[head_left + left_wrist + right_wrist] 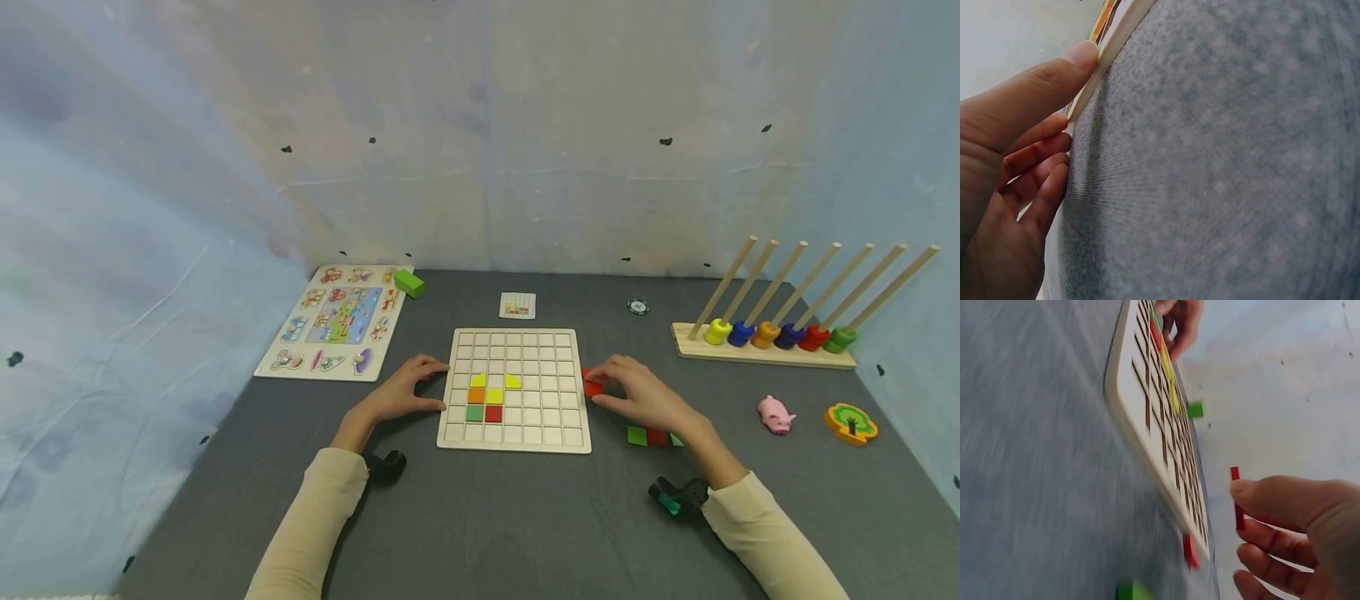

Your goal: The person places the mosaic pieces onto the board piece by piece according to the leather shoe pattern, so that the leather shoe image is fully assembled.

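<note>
Red at right: pinches thin tile point(1239, 516) with right hand point(637, 392) just beside right edge of wooden grid board point(551, 417), touches its left edge with left hand point(401, 392), thumb spread from fingers, near coloured tiles point(495, 396) in cells.

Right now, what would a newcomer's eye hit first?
The pale gridded board mid-table, with bright tiles left of its centre and the left hand at its left edge. Next, the red tile pinched in the right hand, near the board's right side. Then the peg rack, back right.
</note>
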Demonstrator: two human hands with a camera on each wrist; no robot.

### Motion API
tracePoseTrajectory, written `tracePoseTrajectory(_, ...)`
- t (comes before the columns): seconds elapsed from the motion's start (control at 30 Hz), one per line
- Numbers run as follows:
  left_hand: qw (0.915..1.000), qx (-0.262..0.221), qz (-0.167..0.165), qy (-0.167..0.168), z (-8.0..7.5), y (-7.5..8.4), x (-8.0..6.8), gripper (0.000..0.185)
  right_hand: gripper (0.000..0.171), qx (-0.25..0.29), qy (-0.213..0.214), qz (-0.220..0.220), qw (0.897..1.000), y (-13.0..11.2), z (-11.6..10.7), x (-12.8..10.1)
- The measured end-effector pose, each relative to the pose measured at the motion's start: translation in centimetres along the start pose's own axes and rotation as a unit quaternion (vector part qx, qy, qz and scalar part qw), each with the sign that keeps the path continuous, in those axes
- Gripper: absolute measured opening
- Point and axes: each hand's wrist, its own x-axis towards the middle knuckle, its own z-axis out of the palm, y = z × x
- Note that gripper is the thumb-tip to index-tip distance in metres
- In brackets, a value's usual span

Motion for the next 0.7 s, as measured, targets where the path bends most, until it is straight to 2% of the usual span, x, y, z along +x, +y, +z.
tracePoseTrajectory(0.23, 1.0, -0.001, -0.006, -0.001, 0.0, 0.0, 0.0, 0.067, 0.029, 0.018, 0.025, -0.054, 0.998, -2.5, 1.7, 2.3)
tracePoseTrajectory(0.7, 1.0, -0.009, -0.002, -0.004, 0.0, 0.0, -0.1, 0.067, 0.027, 0.066, 0.01, -0.073, 0.995, -5.1, 6.0, 4.7)
